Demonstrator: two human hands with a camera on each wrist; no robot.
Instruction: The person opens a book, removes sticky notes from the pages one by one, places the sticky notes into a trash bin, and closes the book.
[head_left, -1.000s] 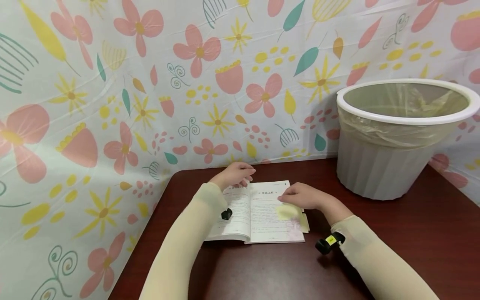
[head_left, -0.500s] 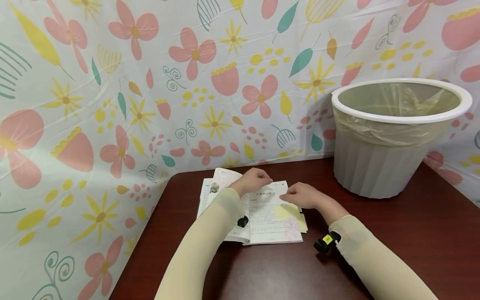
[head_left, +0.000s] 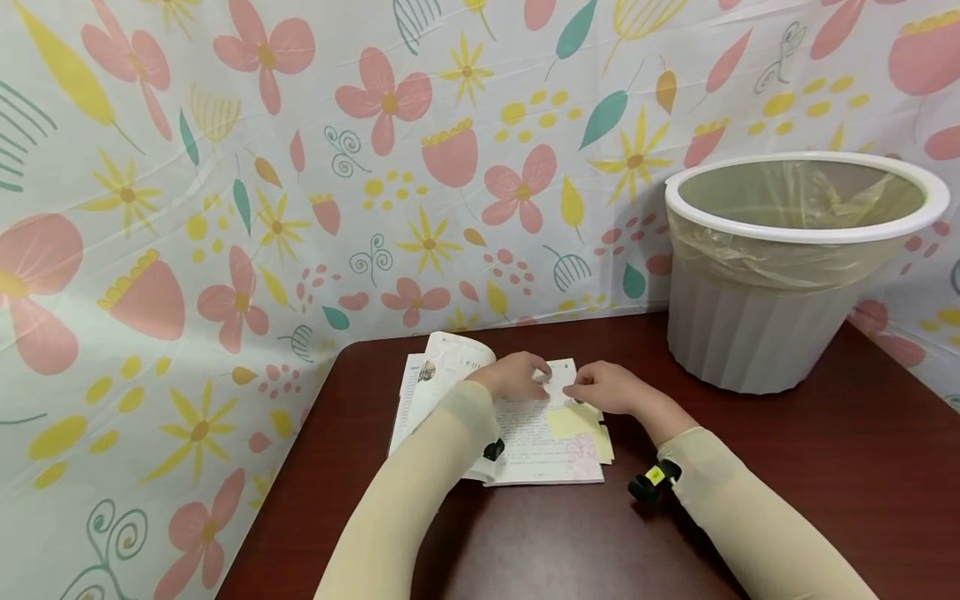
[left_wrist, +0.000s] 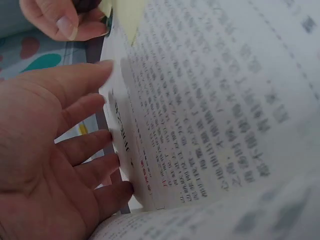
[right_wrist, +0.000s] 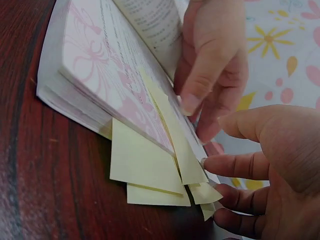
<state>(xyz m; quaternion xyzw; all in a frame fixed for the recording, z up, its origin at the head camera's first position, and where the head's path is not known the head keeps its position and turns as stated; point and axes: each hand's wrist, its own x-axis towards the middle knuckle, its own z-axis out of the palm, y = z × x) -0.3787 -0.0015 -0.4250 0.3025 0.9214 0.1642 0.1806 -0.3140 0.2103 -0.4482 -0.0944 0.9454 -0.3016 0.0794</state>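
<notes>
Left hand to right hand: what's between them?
A narrow strip of the open book, seen in the head view between left hand and right hand. Yellow sticky notes lie just below that gap.

In the head view, the left hand (head_left: 515,377) and the left sleeve (head_left: 423,471) cover a part of the book (head_left: 528,458) under them, and the print near the fingers is too small for reading. Behind the right hand (head_left: 609,389), the right sleeve (head_left: 750,504) is cut by the lower edge. In the left wrist view, the print beside the left palm is blurred. Beyond the right hand, the bin (head_left: 738,325) hides its own inner bottom.
</notes>
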